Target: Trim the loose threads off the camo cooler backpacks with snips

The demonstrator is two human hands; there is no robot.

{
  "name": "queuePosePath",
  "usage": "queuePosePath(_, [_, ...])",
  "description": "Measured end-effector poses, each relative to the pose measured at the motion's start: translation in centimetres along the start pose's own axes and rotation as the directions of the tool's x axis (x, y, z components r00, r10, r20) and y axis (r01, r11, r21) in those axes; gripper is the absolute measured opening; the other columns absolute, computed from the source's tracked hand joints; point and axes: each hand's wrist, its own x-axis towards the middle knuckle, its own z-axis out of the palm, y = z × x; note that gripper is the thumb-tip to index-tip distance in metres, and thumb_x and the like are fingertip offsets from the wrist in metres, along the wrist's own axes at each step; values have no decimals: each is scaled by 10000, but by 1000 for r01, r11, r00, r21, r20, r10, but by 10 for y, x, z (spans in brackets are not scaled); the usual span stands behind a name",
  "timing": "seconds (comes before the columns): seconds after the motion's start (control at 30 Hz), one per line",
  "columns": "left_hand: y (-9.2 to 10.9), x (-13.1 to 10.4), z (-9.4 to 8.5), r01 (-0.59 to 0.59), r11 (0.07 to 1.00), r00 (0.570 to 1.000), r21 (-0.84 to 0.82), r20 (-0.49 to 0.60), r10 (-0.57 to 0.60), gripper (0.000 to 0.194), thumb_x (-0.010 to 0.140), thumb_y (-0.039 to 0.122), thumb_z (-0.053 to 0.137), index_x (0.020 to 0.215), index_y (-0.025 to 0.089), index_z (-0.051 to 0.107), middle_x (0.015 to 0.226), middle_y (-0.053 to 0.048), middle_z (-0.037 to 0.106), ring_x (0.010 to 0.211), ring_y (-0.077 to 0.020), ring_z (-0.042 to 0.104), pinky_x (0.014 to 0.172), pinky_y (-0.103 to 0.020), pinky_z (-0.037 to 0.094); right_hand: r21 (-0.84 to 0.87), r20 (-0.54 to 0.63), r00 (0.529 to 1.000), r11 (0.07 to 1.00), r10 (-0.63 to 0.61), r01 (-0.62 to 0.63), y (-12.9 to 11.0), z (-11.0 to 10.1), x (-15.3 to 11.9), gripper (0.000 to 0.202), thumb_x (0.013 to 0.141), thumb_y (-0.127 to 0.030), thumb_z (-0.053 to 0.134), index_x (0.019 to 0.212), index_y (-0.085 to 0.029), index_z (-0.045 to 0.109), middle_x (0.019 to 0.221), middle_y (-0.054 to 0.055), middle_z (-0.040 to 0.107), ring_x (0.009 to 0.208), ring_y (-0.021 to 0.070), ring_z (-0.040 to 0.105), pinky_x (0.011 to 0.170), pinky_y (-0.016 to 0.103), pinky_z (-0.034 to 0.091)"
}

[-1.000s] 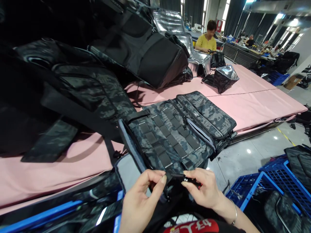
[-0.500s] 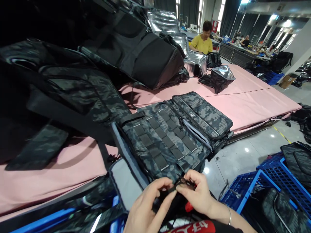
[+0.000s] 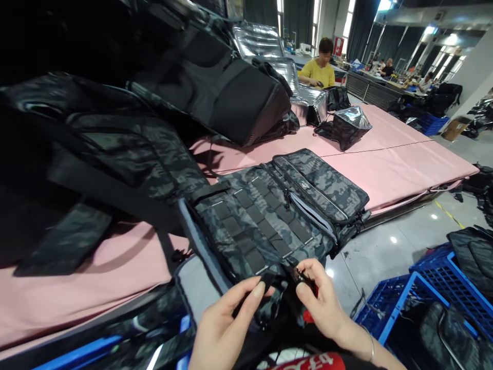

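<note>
And here is the writing: a red patch (image 3: 316,361) below the bag (image 3: 265,221) carries white Chinese characters, cut off by the lower edge of the view. Up on the bag's far section sits a tiny pale logo (image 3: 307,185), too small to read.

Now to the hands, both right at the bag's near edge! The left hand (image 3: 227,324) has thumb and forefinger pinched on a dark strap (image 3: 268,280), with the bag lying just beyond the fingertips. The right hand (image 3: 325,306) is closed, thumb against forefinger, on a small dark piece (image 3: 302,277) with a metallic glint; its exact shape is hidden by the fingers. The two hands are apart, a short gap between them.

What a surface on this bag: grey-black camouflage fabric, rows of flat dark webbing, and a long zip opening gaping to show pale grey lining. On its left side a padded grey flap (image 3: 200,288) hangs open. Beneath the bag runs smooth pink cloth (image 3: 400,164). Beyond it, a small bag (image 3: 348,126) flashes crinkled silver foil, and farther off is a person in yellow (image 3: 319,72). To the bag's right, on the glossy floor, stand latticed blue plastic crates (image 3: 408,293); to its left, dark bags (image 3: 134,149) pile high.
</note>
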Motion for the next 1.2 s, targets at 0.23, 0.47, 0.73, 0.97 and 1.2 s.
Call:
queuePosePath(0.23, [-1, 1, -2, 67, 993, 997, -97, 53, -62, 355, 672, 491, 638, 808, 166, 680, 750, -52, 706, 778, -215, 647, 805, -302, 501, -164, -12, 975, 962, -224, 219, 1, 6, -4, 171, 778, -240, 602, 936, -192, 557, 688, -22, 564, 552, 95, 488, 521, 208, 375])
queuePosePath(0.47, [0, -3, 1, -30, 999, 999, -43, 11, 31, 313, 688, 468, 633, 799, 181, 692, 770, -46, 707, 751, -204, 652, 821, -304, 499, -273, -7, 924, 890, -382, 365, -3, 1, 3, 149, 789, -219, 594, 929, -172, 614, 751, 30, 658, 611, 123, 583, 567, 218, 440])
queuePosePath(0.73, [-17, 2, -6, -152, 986, 987, 66, -41, 155, 316, 709, 471, 614, 836, 187, 674, 794, -42, 707, 729, -193, 663, 742, -282, 542, 14, -27, 980, 981, -196, 196, 11, -14, -6, 126, 781, -311, 615, 812, -191, 597, 599, -25, 555, 482, 85, 451, 461, 205, 347])
queuePosePath(0.97, [-15, 4, 9, -381, 868, 875, 319, -179, 450, 264, 780, 406, 576, 936, 205, 646, 908, -44, 679, 712, -152, 648, 668, -254, 537, 117, -221, 975, 993, 3, 23, 39, -23, 9, 333, 731, -352, 637, 1025, -207, 574, 610, -51, 437, 524, 96, 386, 506, 215, 352])
queuePosePath(1.2, [-4, 27, 16, -730, 342, 592, 592, 297, 749, 254, 854, 397, 471, 833, 236, 666, 905, -15, 684, 784, -151, 638, 694, -249, 524, -56, -310, 951, 998, -13, -4, 51, -12, 15, 164, 758, -329, 595, 722, -170, 580, 626, -17, 523, 577, 114, 460, 534, 223, 377])
